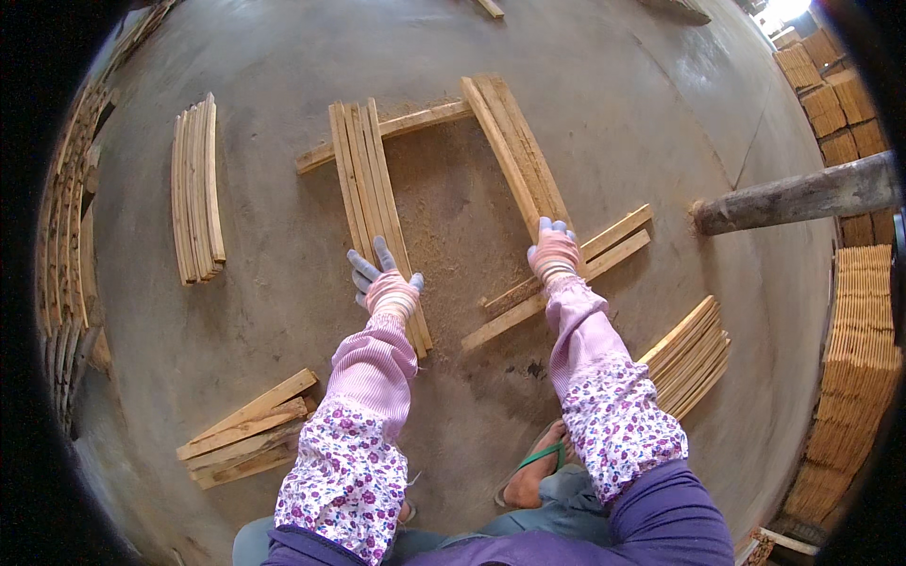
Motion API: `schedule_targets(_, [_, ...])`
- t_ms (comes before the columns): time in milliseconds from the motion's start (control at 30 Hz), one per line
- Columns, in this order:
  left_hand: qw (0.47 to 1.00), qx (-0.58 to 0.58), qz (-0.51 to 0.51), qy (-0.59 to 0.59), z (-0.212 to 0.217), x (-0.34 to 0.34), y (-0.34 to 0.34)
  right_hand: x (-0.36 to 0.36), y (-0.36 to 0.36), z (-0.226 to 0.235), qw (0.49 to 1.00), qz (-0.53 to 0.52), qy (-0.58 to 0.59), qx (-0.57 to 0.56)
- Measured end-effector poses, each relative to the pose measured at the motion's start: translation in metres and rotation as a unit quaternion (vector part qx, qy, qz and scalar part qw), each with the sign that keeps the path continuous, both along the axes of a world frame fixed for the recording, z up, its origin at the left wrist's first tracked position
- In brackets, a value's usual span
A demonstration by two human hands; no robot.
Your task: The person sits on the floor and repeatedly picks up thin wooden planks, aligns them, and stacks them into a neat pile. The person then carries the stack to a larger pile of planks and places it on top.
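Note:
My left hand [385,279], in a grey and pink glove, rests with fingers spread on the near end of a bundle of thin wooden slats [366,174] lying on the concrete floor. My right hand [553,247], gloved the same way, presses on the near end of a second slat bundle [512,146] that runs parallel to the first. Both bundles lie across two pairs of cross slats, one at the far end [415,123] and one at the near end [566,278], forming a square frame. Sawdust covers the floor inside the frame.
More slat piles lie around: one at the left [196,189], one at the lower left [247,432], one at the right [694,357]. A round wooden post [802,196] stands at the right. Tall stacks of slats [859,358] line the right edge and slats [66,226] line the left.

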State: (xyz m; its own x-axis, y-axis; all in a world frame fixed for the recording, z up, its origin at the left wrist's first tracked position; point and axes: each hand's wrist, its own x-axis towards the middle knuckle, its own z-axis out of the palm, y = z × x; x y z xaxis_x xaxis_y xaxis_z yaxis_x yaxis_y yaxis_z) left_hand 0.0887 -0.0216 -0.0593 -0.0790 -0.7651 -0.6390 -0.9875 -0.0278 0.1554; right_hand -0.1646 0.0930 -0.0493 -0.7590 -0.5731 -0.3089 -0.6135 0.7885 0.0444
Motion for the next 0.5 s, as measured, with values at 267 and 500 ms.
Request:
schedule_targets(267, [0.999,0.031,0.001,-0.018,0.010,-0.003,-0.003,-0.019,0.007,-0.007,0.682,-0.242,-0.614,-0.314])
schedule_targets(500, [1.000,0.015,0.001,0.011,-0.003,0.003,-0.003,0.027,-0.003,-0.009,0.620,-0.186,-0.694,-0.316])
